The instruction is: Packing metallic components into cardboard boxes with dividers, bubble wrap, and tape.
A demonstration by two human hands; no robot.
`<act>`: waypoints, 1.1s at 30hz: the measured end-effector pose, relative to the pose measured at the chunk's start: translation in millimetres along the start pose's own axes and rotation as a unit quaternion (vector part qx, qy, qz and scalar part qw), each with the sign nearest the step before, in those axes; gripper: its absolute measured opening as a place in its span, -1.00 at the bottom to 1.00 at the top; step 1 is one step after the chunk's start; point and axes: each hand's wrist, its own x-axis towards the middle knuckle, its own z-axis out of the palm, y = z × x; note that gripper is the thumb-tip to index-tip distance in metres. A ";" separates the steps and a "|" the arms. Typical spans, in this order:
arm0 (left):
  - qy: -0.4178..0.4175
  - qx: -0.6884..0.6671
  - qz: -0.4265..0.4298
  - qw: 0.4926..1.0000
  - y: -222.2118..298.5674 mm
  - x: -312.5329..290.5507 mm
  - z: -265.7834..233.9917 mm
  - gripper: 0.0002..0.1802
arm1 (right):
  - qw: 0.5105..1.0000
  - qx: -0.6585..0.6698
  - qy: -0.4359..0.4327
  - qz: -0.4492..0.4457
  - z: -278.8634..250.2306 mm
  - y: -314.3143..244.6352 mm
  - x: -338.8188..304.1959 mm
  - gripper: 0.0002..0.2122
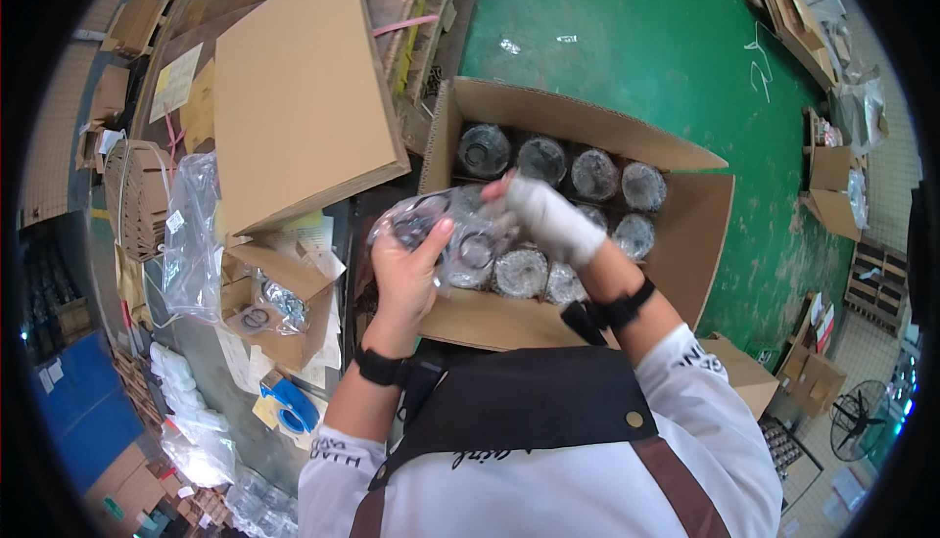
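Note:
A clear plastic bag [464, 232] with several dark rings inside is gripped by my bare left hand [404, 269], thumb on top. My right hand [550, 219], in a white glove with bare fingertips, has its fingers pinched together at the bag's right side. What lies between those fingertips is too blurred to tell. Both hands are over the left part of an open cardboard box [490, 321]. Rows of round pieces wrapped in clear plastic [593, 174] stand in it, some hidden under the bag and my hands.
A large flat stack of cardboard [304, 88] rises left of the box. Below it, a small open carton [311, 288] holds rings and plastic bags, with a blue tape dispenser [291, 407] nearby. Another clear bag [191, 244] lies further left. Green floor [607, 29] stretches beyond.

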 end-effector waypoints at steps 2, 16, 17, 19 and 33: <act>-0.018 -0.007 -0.032 0.999 -15.6 12.7 23.0 -0.69 | 0.952 -0.282 0.080 -0.091 -4.3 1.2 -21.9 -0.73; -0.237 -0.375 -0.304 0.843 -68.3 38.1 56.6 -0.60 | 0.998 -0.050 0.043 -0.024 -90.1 11.5 -27.0 -0.63; -0.276 -0.387 -0.290 0.831 -71.3 37.9 61.8 -0.61 | 0.993 -0.065 0.084 -0.057 -95.6 23.8 -28.2 -0.65; -0.291 -0.387 -0.292 0.825 -81.4 42.5 58.7 -0.63 | 0.985 0.049 0.147 -0.069 -119.9 27.7 -32.8 -0.71; -0.367 -0.303 -0.427 0.769 -97.0 38.0 96.1 -0.26 | 0.975 -0.087 0.190 -0.073 -125.7 34.2 -64.9 -0.62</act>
